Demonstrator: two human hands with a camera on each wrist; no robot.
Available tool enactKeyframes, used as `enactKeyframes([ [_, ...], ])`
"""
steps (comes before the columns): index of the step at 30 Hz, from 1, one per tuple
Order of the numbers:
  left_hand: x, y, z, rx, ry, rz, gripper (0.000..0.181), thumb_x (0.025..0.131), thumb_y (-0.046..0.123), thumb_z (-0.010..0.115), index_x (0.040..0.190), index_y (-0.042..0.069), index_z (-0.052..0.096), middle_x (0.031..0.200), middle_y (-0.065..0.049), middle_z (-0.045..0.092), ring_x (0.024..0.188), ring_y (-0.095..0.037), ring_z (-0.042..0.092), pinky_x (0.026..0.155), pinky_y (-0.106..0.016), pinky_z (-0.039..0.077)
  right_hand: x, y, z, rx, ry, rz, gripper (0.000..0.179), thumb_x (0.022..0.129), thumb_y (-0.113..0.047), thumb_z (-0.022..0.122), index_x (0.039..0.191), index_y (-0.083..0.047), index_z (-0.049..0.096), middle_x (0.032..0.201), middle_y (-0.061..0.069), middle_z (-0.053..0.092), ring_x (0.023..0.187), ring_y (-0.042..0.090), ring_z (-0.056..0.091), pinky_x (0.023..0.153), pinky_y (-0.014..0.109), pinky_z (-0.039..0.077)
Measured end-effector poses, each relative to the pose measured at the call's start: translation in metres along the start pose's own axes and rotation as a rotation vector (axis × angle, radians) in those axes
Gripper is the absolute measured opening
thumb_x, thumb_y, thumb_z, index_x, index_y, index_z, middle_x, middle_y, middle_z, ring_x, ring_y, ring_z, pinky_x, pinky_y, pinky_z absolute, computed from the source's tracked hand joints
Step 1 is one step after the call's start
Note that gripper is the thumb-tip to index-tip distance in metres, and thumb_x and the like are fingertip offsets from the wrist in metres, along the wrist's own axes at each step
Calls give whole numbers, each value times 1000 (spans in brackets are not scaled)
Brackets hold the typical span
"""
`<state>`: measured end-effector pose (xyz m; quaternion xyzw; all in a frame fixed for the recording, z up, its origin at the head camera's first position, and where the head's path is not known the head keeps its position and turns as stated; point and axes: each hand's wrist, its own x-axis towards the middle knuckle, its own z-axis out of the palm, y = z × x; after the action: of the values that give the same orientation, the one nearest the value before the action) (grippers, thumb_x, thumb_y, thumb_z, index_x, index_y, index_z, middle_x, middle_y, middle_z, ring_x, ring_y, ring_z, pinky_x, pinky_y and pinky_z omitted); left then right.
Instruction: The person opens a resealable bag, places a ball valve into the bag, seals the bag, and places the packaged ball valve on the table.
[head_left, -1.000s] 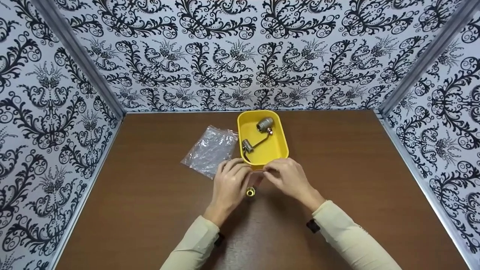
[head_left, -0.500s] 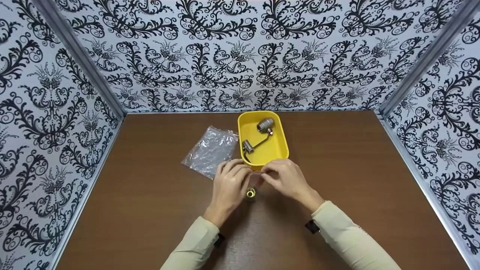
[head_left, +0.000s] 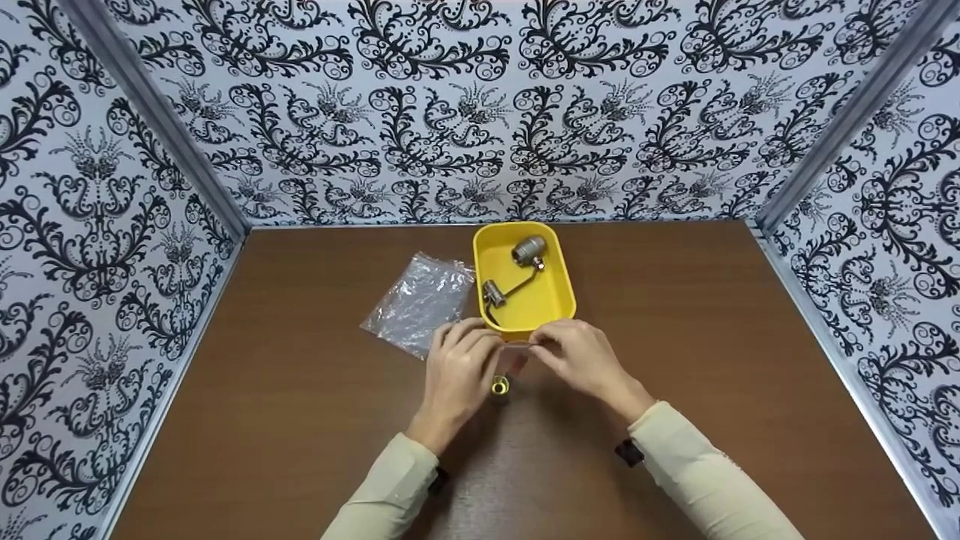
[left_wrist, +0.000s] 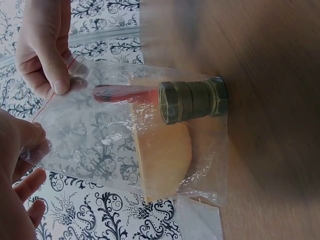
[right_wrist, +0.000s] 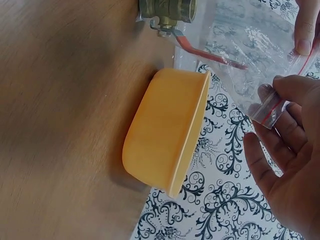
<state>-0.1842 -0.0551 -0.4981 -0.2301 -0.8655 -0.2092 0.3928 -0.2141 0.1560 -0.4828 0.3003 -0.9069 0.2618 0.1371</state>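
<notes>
Now left hand (head_left: 461, 364) and right hand (head_left: 581, 356) are pinching clear bag (left_wrist: 85, 125) at rim, valve (left_wrist: 187, 102) sitting inside below grip, yellow bin (head_left: 553, 294) holding metal parts (head_left: 529, 251).

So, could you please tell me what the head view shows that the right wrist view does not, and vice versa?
Only the head view shows the grey metal parts inside the yellow tray and the pale sleeves.

Only the right wrist view shows the palm side of the right hand and the nut fixing the red lever.

Both show the left hand, the clear bag, part of the brass valve, the tray and the table.
</notes>
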Motion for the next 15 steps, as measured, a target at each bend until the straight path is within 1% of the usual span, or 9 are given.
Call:
enactKeyframes([
  [7,-1,0,1,-9,-2,-2,6,86,22,69,87,18,73,92,5,75,104,-17,65,94,-39,44,-2,2,-1,-25,-11,-6,8,87,-23,73,92,-16,72,90,-3,73,85,15,67,79,37,54],
  [15,0,0,-1,-4,6,-8,4,82,20,75,85,18,73,90,6,75,104,-16,65,93,-37,45,-6,5,1,-67,39,-35,5,86,-22,74,88,-18,72,86,-4,71,82,15,68,74,36,54],
])
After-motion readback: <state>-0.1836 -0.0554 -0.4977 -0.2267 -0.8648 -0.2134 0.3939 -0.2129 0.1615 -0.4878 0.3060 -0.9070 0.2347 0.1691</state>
